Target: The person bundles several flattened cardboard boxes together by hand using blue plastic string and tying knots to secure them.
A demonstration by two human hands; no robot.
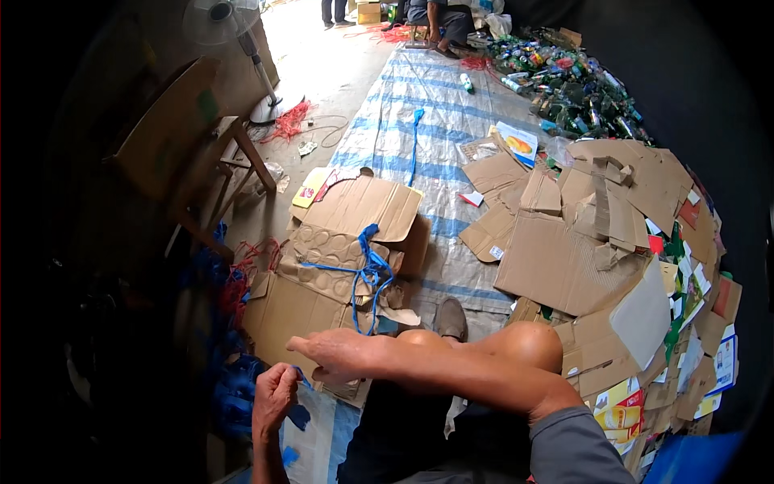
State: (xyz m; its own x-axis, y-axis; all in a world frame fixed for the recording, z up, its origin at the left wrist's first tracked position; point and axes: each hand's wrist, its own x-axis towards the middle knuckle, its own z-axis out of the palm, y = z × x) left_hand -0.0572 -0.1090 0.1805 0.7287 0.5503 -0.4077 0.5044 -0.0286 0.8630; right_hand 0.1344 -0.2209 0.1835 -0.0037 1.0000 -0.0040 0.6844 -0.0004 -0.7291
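My left hand (275, 396) is closed in a fist near the lower left, gripping a piece of blue strap (302, 377). A short length of that strap runs from the fist towards my right hand (338, 355), which reaches across my knees above the bundle. Its fingers point left, and their undersides are hidden, so any hold is unclear. Beneath lies a stack of flattened cardboard (308, 302), with torn pieces and a dimpled sheet (323, 257) on top. A knotted blue plastic tie (370, 272) with loops crosses the stack.
Loose flattened cardboard (556, 260) heaps up on the right, with plastic bottles (580, 91) piled behind. A striped tarp (399, 139) covers the floor. A wooden chair (254, 154), a standing fan (221, 18) and red twine (290, 121) are left. A person (444, 21) sits at the back.
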